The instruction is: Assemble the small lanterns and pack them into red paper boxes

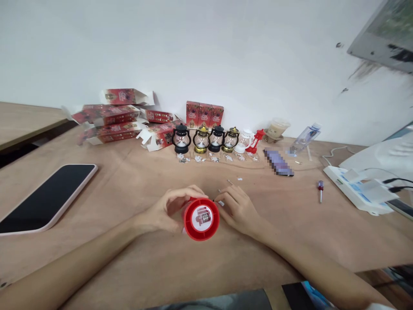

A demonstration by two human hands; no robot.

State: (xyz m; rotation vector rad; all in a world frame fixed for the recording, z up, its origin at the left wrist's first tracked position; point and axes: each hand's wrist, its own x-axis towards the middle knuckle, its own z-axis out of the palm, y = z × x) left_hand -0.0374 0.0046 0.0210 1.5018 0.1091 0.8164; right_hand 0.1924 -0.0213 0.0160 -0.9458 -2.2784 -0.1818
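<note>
Red lantern (200,220) gripped above the table (161,269), base toward the wearer

Head view: the left hand (164,212) had its fingers curved partway round the lantern's side, holding it; a round white panel showed in the base. The right hand (240,211) was just right of it, fingers bent, a small white piece (221,203) by the fingertips; couldn't tell if they pinched it. Farther back, six miniature lanterns (217,142) stood in a row, three red boxes (205,115) upright behind. Screwdriver (320,186) lay off right, near the power strip (350,191).

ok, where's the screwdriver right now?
Head view, right side: the screwdriver lies on the table, just left of the white power strip, well right of the right hand.
</note>
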